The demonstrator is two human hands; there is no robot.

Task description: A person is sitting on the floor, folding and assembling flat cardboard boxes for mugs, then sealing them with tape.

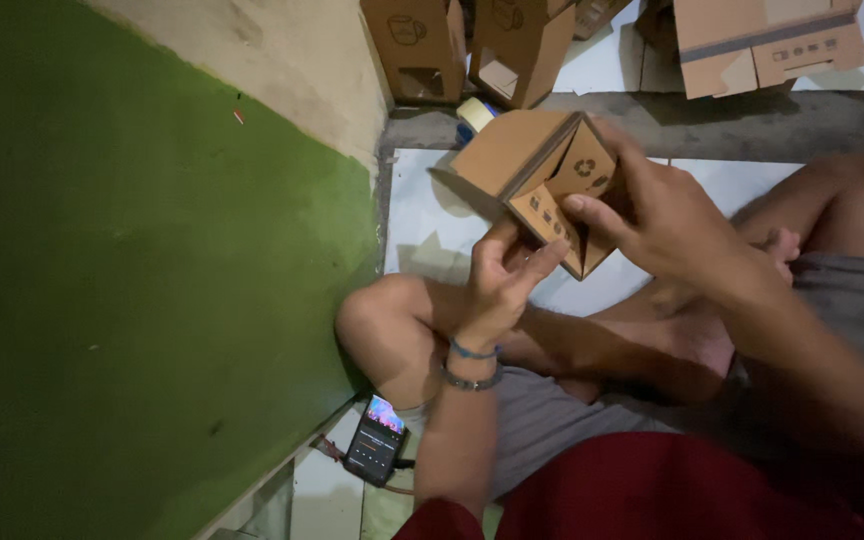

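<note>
Left hand grip: the left hand (500, 272) pinches the lower edge of a small brown cardboard box (542, 180), fingers closed on the end flaps from below, thumb pointing up toward the seam.
Right hand grip: the right hand (664, 222) wraps the far side of the same box, its fingertips (577, 203) pressing flat on a folded end flap.
Box position: it is held in the air between both hands, above the person's crossed bare legs, tilted so one end faces the camera; the end flaps are partly folded in and meet along a slanted seam.
Box markings: small dark printed symbols show on the flaps.
Doing the fold well: judging from the flap angles, steady pressure at the seam with the box body braced by the other hand would likely keep the flaps square and stop them springing back.
Wrist: two thin bracelets (472, 365) circle the left wrist.
Floor nearby: a lit phone (377, 441) lies beside the left knee, next to a green wall (142, 300).
Farther out: more cardboard boxes (467, 45) stand upright past a grey ledge, a larger carton (767, 40) to their right, and a roll of tape (474, 113) sits just behind the held box.
</note>
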